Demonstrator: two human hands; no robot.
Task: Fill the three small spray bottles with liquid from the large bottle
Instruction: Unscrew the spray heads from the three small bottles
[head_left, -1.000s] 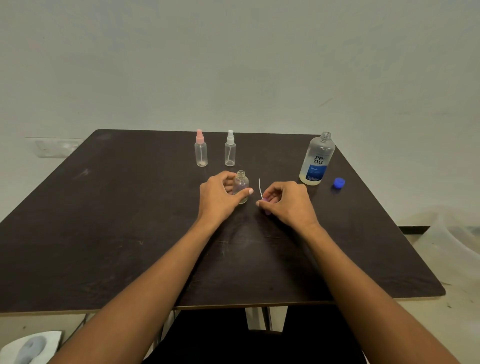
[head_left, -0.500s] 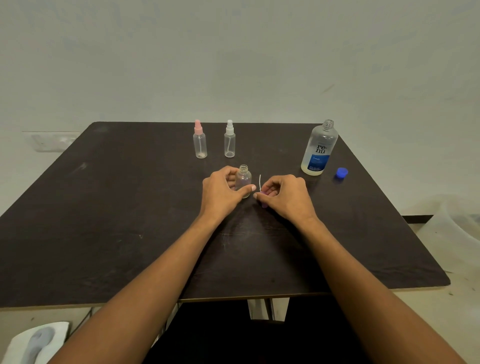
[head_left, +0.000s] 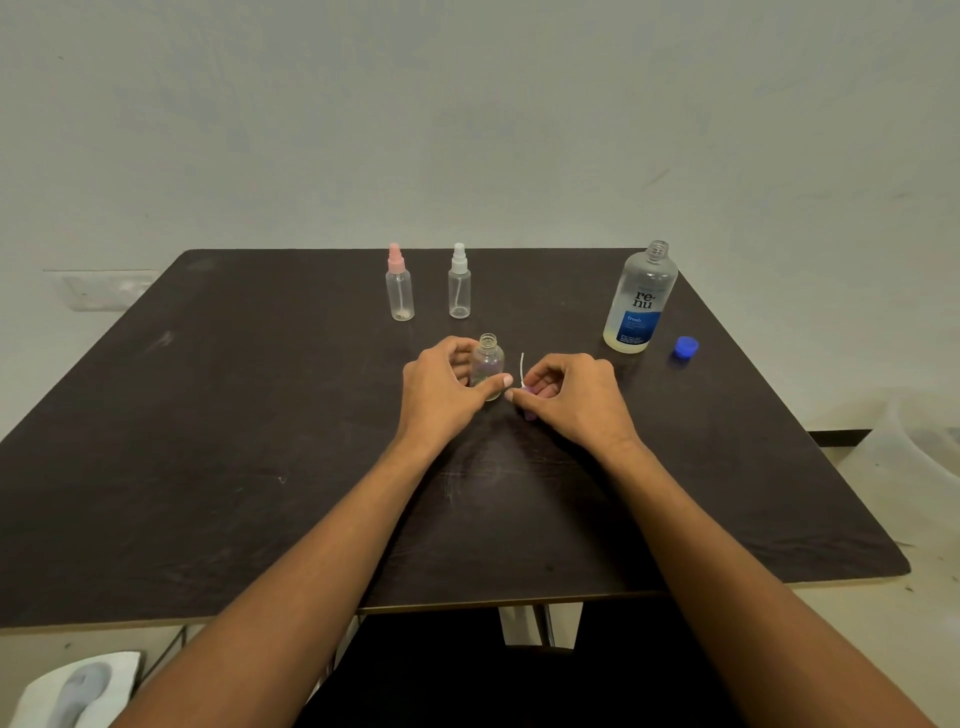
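A small clear spray bottle (head_left: 488, 362) stands uncapped at the middle of the dark table (head_left: 208, 441), with my left hand (head_left: 447, 387) wrapped around it. My right hand (head_left: 569, 397) pinches its purple spray head (head_left: 529, 396), the white dip tube (head_left: 522, 362) pointing up, just right of the bottle. Farther back stand a pink-capped spray bottle (head_left: 399, 285) and a white-capped spray bottle (head_left: 459, 283), both closed. The large clear bottle (head_left: 641, 301) with a blue label is upright and uncapped at the back right, with liquid low in it.
The large bottle's blue cap (head_left: 685, 347) lies on the table to its right. A wall runs behind the table. A white cloth or shoe (head_left: 72, 691) lies on the floor at the lower left; pale plastic (head_left: 914, 447) sits to the right of the table.
Both hands have stayed at the small bottle and the spray head. The view has tilted, so the table sits a little lower in the frame.
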